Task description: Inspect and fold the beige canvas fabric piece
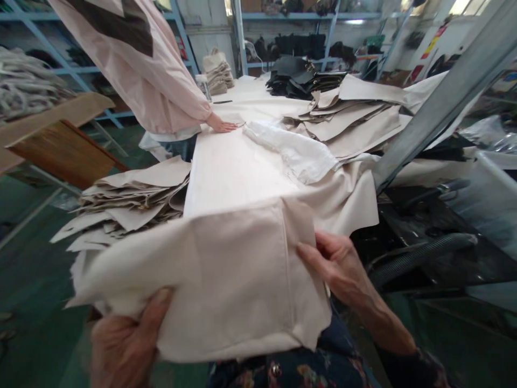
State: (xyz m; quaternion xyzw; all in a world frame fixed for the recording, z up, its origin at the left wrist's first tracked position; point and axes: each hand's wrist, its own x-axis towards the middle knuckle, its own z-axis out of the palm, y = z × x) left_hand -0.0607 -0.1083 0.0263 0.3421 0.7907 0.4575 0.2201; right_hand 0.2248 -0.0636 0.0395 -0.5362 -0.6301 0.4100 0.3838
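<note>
Left hand [125,339]: gripping the near left edge of a cream fabric piece [226,280], thumb lying on top of the cloth, fingers hidden beneath it.

Right hand [339,264]: pinching the right edge of the same fabric piece, thumb pressing on top near a stitched seam, fingers curling behind the cloth.

Cream fabric piece: hanging between both hands, just in front of the person's body, its far edge overlapping the near end of the work table [230,167].

Work table: running away from the viewer, covered in pale cloth.

White crumpled cloth [294,148]: lying on the table beyond the held piece, right of centre.

Stack of cut beige pieces [133,199]: sitting just left of the table, edges fanning out unevenly.

Second spread of beige pieces [355,118]: lying across the far right of the table.

Black fabric stack [299,78]: resting at the far end of the table.

Co-worker in a pink top [141,64]: standing at the table's left side, one hand [222,125] pressing flat on the cloth.

Blue shelving [283,32]: standing along the back wall, holding dark goods.

Grey metal bar [436,102]: slanting down at the right.
</note>
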